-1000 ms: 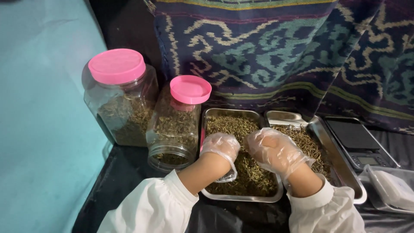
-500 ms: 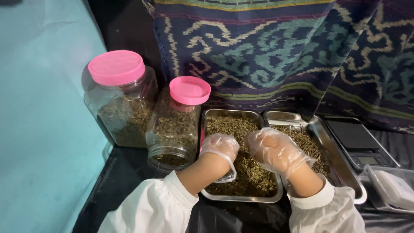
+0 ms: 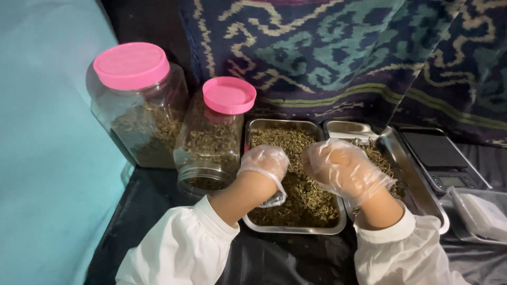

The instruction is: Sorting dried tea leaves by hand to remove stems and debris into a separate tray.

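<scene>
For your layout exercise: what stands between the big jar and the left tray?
The small jar, pink-lidded, between big jar and left tray, in the head view.

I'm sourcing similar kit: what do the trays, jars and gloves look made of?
Tray: likely stainless steel, with a shiny grey reflective rim. Jars: probably clear plastic, see-through walls, matte pink lids. Gloves on left hand and right hand: thin, wrinkled transparent plastic film.

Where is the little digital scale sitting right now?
The scale sits at the right of the head view, beside the second steel tray, just beyond a clear plastic box.
</scene>
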